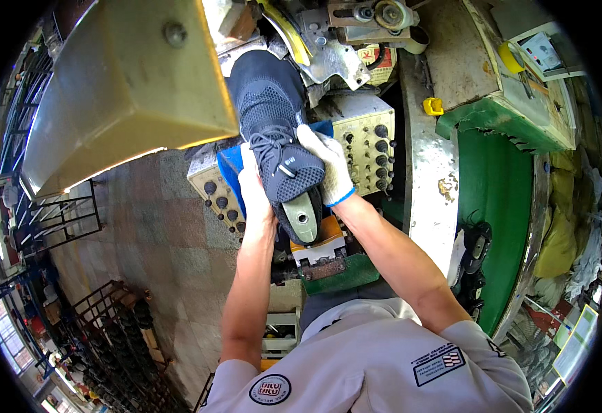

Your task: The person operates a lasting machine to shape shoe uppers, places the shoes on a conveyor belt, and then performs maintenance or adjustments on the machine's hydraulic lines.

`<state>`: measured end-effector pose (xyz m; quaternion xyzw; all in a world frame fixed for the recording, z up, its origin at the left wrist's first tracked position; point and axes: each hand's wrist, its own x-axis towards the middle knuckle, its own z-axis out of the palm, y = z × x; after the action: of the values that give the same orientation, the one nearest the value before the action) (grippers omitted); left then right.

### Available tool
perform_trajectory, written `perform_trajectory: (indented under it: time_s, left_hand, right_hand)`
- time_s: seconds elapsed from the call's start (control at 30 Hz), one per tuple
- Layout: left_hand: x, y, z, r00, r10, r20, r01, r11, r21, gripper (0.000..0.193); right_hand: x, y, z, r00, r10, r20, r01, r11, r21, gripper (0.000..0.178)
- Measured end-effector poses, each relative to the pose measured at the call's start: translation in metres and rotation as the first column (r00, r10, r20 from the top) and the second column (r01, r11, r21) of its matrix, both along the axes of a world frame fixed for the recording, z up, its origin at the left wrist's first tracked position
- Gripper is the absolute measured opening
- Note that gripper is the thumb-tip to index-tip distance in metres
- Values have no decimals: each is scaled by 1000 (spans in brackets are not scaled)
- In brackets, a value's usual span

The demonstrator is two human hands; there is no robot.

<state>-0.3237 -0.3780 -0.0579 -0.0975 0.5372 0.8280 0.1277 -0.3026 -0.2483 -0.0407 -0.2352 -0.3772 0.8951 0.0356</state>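
A dark blue-grey mesh lace-up shoe upper (268,103) sits on a green shoe last (302,219), toe pointing away from me and heel end toward me. My left hand (251,180), in a white glove, is closed against the left side near the ankle. On the other side my right hand (330,165), in a white knit glove with a blue cuff edge, grips the upper beside the laces and tongue (294,172). The toe reaches in under the machine's metal parts. An orange-topped machine pad (322,237) lies just below the heel end.
A large translucent guard (136,96) hangs at upper left. Control boxes with black knobs (366,148) (222,196) flank the shoe. To the right runs a green conveyor belt (497,206) with dark shoes (476,251) on it. Racks (115,330) stand at lower left.
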Motion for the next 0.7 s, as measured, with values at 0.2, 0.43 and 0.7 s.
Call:
perform_trajectory:
  time_s: [0.2, 0.43, 0.7]
  left_hand:
    - [-7, -2, -9, 912, -162, -378, -26, 895, -445, 24]
    - [-2, -15, -22, 972, -99, -215, 81, 993, -91, 41]
    - [54, -47, -70, 966, -136, -219, -58, 714, -698, 41]
  right_hand:
    - [-7, 3, -13, 994, 13, -110, 20, 955, 297, 24]
    - [-2, -3, 3, 987, -16, -163, 47, 981, 186, 26]
    - [37, 43, -30, 1000, -24, -21, 29, 953, 302, 51]
